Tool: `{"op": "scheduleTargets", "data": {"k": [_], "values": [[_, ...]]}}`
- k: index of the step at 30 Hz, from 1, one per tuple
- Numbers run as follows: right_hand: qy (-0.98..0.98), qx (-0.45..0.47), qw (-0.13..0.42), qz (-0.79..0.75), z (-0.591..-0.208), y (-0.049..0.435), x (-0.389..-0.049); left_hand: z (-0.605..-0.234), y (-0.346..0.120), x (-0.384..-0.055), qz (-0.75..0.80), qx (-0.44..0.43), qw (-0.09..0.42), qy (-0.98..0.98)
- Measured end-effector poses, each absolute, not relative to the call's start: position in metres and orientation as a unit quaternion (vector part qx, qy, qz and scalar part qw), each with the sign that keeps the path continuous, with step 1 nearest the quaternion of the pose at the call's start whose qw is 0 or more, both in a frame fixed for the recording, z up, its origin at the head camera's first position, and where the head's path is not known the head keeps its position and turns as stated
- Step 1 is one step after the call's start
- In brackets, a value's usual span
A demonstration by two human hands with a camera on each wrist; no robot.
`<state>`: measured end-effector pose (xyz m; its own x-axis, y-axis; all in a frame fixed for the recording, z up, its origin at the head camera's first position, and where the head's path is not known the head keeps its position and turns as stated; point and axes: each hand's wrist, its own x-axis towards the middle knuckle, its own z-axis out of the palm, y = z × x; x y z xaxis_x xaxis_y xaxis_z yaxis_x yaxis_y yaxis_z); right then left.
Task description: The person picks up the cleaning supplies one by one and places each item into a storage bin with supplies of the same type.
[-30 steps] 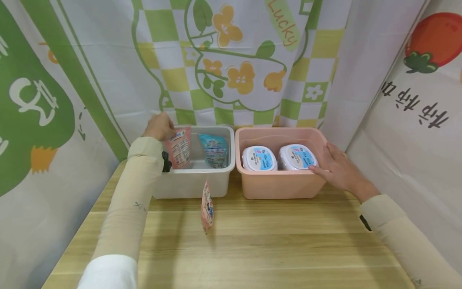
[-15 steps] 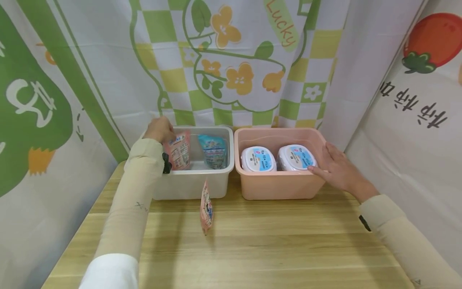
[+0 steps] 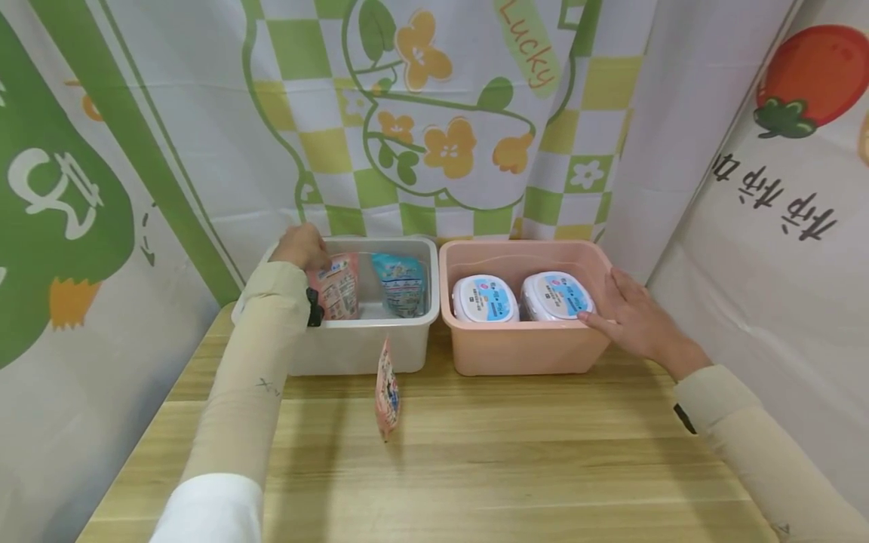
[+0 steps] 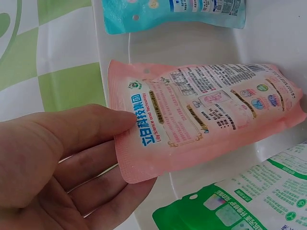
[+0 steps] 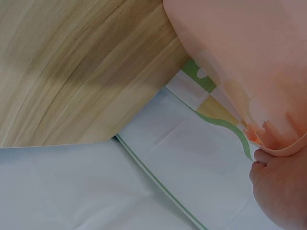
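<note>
My left hand [image 3: 301,246] reaches into the back left of the grey-white bin [image 3: 363,343]. It pinches the top edge of a pink refill pouch [image 4: 201,110], thumb on the printed face and fingers beneath, as the left wrist view shows. Beside it in that bin are a blue pouch [image 3: 400,285] and a green-and-white pouch [image 4: 240,201], which my arm hides in the head view. My right hand [image 3: 641,320] rests on the right rim of the pink bin [image 3: 529,351], fingers fairly straight and thumb over the front corner.
Two white lidded tubs, a left tub [image 3: 485,299] and a right tub [image 3: 558,296], sit in the pink bin. Another pink pouch [image 3: 388,396] stands edge-on on the wooden table [image 3: 516,452] before the bins. A printed curtain [image 3: 448,113] hangs close behind them.
My left hand has lowered slightly, and the pink pouch it pinches sits a little deeper in the grey-white bin. The right hand has stayed on the pink bin's rim.
</note>
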<state>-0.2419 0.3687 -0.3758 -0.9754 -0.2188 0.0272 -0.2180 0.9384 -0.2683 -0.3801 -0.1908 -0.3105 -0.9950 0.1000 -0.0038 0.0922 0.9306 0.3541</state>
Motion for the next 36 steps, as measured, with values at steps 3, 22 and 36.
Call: {"op": "scheduleTargets", "data": {"k": [3,22,36], "values": [[0.984,-0.11,-0.001,-0.141,-0.376,0.369,-0.241,-0.311,-0.192,-0.382,0.177,0.049,0.014,0.983],[0.984,-0.118,-0.006,-0.136,-0.375,0.368,-0.242,-0.302,-0.2,-0.369,0.171,0.041,0.063,0.982],[0.983,-0.121,-0.007,-0.14,-0.376,0.368,-0.242,-0.285,-0.198,-0.358,0.178,0.065,0.055,0.98]]}}
